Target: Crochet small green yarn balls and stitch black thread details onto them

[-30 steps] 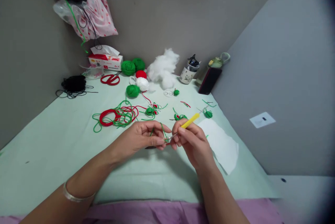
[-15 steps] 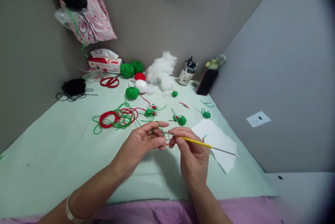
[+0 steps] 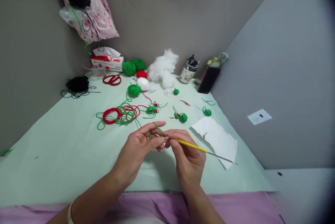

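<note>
Between thumb and fingers, my right hand (image 3: 187, 154) grips a crochet hook (image 3: 192, 145) with a yellow handle; its bare metal end points down to the right. My left hand (image 3: 142, 142) pinches a small piece of work that the fingers mostly hide. Green yarn (image 3: 157, 128) loops over the left index finger and runs to the hook's working tip, where both hands nearly touch. Behind the hands lies a tangle of green yarn (image 3: 125, 116) with a red ring (image 3: 111, 116). Small green crocheted balls (image 3: 183, 117) rest farther right.
White paper (image 3: 217, 143) lies right of my hands. Farther back are red scissors (image 3: 112, 80), a green yarn ball (image 3: 134, 90), white stuffing (image 3: 163, 68), a tissue box (image 3: 108, 62), a pen cup (image 3: 187, 74), and a phone (image 3: 209, 80) leaning on a bottle. Black yarn (image 3: 77, 85) sits at left.
My right hand has shifted slightly left and closer to the left, and the hook's far end has dipped. The view has moved a little.
</note>
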A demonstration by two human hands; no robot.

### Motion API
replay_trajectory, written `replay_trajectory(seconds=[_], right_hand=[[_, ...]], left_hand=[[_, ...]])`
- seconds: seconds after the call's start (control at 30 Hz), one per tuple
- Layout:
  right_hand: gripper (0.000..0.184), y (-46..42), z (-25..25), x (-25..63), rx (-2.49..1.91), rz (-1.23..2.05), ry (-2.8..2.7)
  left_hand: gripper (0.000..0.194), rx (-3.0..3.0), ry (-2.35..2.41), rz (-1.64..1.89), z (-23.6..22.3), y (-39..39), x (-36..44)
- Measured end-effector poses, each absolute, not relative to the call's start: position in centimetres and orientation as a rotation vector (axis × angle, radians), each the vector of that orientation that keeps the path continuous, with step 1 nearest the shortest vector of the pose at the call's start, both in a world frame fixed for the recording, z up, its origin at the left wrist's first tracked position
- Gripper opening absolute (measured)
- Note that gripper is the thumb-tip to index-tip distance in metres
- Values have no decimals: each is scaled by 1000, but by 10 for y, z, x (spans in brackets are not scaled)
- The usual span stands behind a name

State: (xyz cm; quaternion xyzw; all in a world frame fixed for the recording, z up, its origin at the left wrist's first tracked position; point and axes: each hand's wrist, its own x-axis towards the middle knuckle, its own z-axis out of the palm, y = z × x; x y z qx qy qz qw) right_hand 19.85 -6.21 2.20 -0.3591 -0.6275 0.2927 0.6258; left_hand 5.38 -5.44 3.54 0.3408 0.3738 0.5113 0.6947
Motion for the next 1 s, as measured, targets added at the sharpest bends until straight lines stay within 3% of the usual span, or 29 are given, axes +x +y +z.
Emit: replay_trajectory(seconds=[0.27,0.5,0.7,0.77,0.9,1.0], right_hand=[[51,-73,8,201,-912,36,-1811],[26,-71,21,209,-837,668,-1352],[15,-69,22,213,-818,915,-1188],[16,-72,17,210,-873,837,-1327],[36,-83,7,204,-988,294,-1660],[37,-84,7,206,-986,283,-1604]], left_hand=[[43,518,754,1099,31,-60,60],[33,543,724,1028,32,-59,51],[31,625,774,1069,32,-61,50],[41,689,817,1128,31,-63,54],[56,706,820,1153,28,-68,62],[53,530,735,1023,28,-67,60]])
